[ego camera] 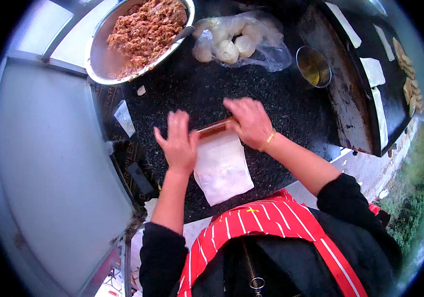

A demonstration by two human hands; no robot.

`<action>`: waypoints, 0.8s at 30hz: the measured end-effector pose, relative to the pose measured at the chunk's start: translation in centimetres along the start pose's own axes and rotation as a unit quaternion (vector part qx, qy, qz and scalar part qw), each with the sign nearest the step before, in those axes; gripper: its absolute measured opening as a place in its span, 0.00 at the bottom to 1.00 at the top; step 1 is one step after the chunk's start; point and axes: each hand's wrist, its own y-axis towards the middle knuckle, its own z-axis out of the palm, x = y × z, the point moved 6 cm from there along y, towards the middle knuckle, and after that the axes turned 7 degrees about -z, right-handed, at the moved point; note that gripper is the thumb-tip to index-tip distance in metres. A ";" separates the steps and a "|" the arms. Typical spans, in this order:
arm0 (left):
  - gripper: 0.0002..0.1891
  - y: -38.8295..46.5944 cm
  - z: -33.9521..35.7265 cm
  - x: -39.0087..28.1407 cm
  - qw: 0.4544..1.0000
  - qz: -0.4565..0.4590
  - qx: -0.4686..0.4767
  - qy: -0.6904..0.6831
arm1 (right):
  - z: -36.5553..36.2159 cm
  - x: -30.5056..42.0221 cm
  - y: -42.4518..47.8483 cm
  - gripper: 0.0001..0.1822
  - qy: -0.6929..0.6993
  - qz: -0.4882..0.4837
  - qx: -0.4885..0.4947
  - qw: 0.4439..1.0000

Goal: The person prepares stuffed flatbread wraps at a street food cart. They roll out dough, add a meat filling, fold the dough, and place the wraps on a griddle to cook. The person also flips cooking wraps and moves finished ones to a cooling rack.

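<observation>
A wooden rolling pin (pixel 214 128) lies across the far end of a white, flattened sheet of dough (pixel 224 169). My left hand (pixel 178 143) holds the pin's left end under its palm, with the fingers stretched forward and blurred. At the other end, my right hand (pixel 250 122) has its palm over the pin and its fingers extended. Both ends of the pin are hidden by the hands. The near part of the dough reaches towards my red striped apron (pixel 256 217), flat on the dark speckled countertop (pixel 278 163).
A large bowl of minced filling (pixel 100 55) stands far left. Dough balls in a clear plastic bag (pixel 230 48) lie beyond my hands. A cup of yellow oil (pixel 314 68) stands beside a griddle (pixel 394 92) bearing dough pieces (pixel 373 72). A scraper (pixel 124 118) lies left.
</observation>
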 end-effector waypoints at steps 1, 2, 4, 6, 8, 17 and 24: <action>0.21 -0.9 0.2 -0.2 0.999 0.016 0.030 0.004 | 0.1 1.1 -1.3 0.27 -0.027 -0.069 0.012 0.997; 0.20 -1.1 0.5 -0.3 0.998 0.034 0.055 0.009 | 0.5 0.8 -1.2 0.29 -0.041 -0.096 0.020 0.994; 0.12 1.0 0.1 0.1 0.998 0.052 -0.010 -0.025 | 0.7 -0.6 1.4 0.23 -0.019 -0.085 0.030 0.996; 0.09 2.1 -0.5 0.9 0.999 0.019 -0.018 -0.045 | -0.3 -0.3 2.6 0.14 0.010 -0.080 0.025 0.996; 0.09 0.5 -1.3 1.2 0.997 -0.017 -0.028 -0.068 | -1.0 1.9 0.2 0.17 0.027 -0.068 0.042 0.996; 0.27 -5.1 -0.6 -1.4 0.984 -0.026 0.041 0.172 | 1.3 3.9 -5.8 0.29 -0.128 0.164 0.001 0.978; 0.29 -10.3 -0.5 -1.6 0.982 -0.043 0.112 0.147 | 2.0 4.8 -9.5 0.31 -0.094 0.155 0.031 0.983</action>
